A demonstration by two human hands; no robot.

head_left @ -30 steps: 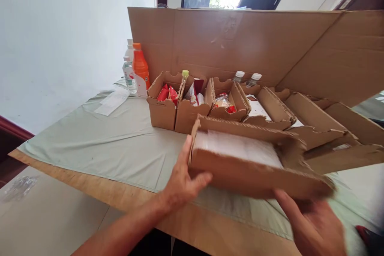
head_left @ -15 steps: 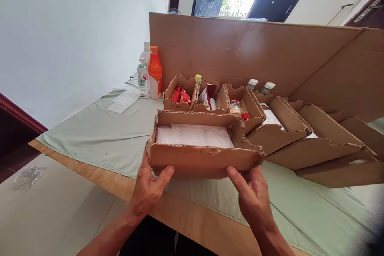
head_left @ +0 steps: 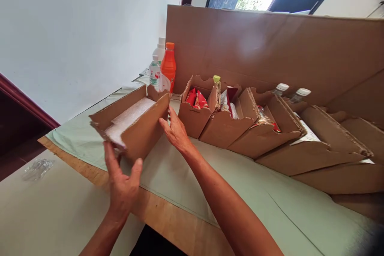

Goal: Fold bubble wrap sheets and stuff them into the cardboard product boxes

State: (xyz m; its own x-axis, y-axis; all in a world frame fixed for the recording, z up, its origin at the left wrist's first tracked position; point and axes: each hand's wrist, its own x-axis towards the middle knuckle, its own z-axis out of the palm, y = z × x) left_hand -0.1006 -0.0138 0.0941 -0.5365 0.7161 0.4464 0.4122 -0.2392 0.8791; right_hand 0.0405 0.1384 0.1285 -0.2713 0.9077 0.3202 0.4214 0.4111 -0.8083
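Observation:
An open-topped cardboard box (head_left: 147, 128) with bubble wrap (head_left: 132, 118) inside is at the left part of the table, turned at an angle. My left hand (head_left: 121, 180) grips its near end, thumb along the side and fingers at the corner, partly hidden. At the far right end, my right hand (head_left: 175, 130) holds the box with its thumb on the side wall. Behind the box stand an orange bottle (head_left: 168, 66) and a clear bottle (head_left: 154, 71) with a white cap. A box with red packets (head_left: 196, 99) is just right of my right hand.
A row of cardboard boxes (head_left: 270, 156) with packets and papers runs to the right. Bottles with white caps (head_left: 300, 94) show behind them. A tall cardboard panel (head_left: 228, 44) backs the table. Crumpled clear plastic (head_left: 38, 169) lies beyond the wooden edge (head_left: 75, 164).
The box has moved left and turned from lying crosswise to pointing away from me. Both hands have travelled with it, the right one reaching across to the far end. The view has shifted slightly.

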